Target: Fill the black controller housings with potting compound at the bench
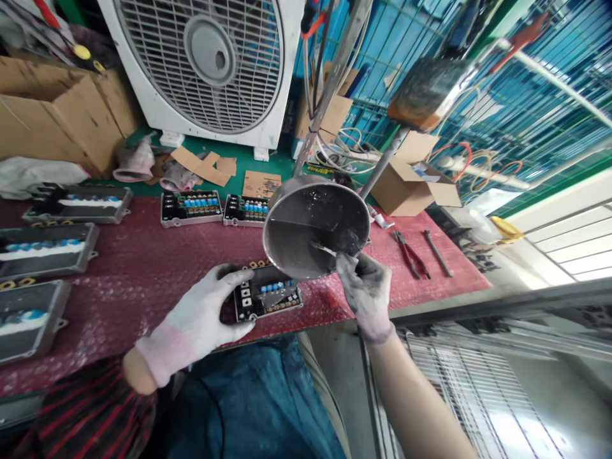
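Observation:
My left hand (pixel 203 319), in a white glove with a pink cuff, spans the left end of a circuit module (pixel 266 299), thumb on the near side and fingers on the far side. The module is an open grey housing with blue components and a shiny grey patch over part of them. Above its far right side a metal pot (pixel 313 191) tilts toward me, with dark grey liquid inside. My right hand (pixel 366 287), in a soiled glove, is closed at the pot's near right rim, around a thin stick (pixel 325 248) reaching into the pot. Whether it also grips the rim is unclear.
More modules (pixel 191 207) stand at the back and left of the red bubble-wrap mat (pixel 143 255). Red-handled pliers (pixel 411 255) and a metal rod (pixel 437 253) lie right. Behind are a large fan (pixel 210 64), cardboard boxes (pixel 411 178) and a slanted pole (pixel 329 83).

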{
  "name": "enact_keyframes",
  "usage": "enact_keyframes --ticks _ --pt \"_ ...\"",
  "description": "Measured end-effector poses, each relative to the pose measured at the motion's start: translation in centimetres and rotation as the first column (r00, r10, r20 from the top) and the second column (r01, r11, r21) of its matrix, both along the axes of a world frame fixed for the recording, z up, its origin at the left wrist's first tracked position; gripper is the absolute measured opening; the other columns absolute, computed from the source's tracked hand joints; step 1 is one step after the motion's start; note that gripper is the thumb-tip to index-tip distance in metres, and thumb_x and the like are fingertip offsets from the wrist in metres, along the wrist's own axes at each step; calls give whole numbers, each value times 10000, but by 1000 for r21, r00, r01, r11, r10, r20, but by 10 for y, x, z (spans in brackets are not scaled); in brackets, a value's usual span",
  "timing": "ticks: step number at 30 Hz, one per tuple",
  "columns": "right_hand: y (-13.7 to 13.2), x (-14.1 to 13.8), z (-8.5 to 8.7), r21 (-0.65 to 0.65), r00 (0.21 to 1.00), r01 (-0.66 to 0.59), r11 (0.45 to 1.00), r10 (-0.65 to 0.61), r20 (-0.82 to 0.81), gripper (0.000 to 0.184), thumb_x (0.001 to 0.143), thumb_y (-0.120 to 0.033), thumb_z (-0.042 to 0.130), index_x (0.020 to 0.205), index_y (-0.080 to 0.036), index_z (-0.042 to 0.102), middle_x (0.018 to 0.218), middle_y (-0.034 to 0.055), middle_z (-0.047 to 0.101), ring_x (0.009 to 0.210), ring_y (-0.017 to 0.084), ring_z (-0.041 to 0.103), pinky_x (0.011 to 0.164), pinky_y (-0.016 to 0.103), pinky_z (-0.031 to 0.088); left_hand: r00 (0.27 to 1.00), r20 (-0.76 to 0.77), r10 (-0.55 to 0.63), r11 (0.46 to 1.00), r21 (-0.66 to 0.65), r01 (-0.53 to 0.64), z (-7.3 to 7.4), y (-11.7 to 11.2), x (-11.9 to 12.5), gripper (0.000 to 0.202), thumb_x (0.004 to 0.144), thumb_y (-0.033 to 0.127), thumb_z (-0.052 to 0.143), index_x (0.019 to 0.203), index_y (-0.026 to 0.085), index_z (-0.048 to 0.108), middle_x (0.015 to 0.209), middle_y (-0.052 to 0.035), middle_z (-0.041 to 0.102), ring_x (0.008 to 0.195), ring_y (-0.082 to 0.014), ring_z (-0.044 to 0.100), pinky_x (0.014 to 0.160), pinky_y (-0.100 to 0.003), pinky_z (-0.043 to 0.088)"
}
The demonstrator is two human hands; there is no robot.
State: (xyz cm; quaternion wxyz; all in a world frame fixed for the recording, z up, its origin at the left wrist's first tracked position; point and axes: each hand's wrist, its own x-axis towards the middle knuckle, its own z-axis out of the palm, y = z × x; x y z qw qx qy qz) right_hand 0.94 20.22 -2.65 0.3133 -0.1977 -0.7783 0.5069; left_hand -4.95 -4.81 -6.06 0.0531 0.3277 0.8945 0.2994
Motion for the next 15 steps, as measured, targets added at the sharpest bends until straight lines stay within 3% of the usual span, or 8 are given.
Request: enact_keyframes --ticks 8,15 --pt "-5 0 -1 18 1000 -14 1000 15 -26 402 715 -392 630 516 -229 322 518 -62 264 512 72 248 436 236 204 1000 -13 -8 1000 11 8 0 -2 1 674 736 364 722 1368 235 526 1344 -114 547 1231 -292 580 1091 -450 480" --pt "-22 0 5 9 993 -99 995 99 -60 358 711 -353 602 510 -230 332 522 -71 253 493 66 223 421 229 205 999 -31 10 1000 28 -9 5 -1 4 564 698 290 747 1235 230 587 1265 -92 581 1144 -275 619 1049 -415 507"
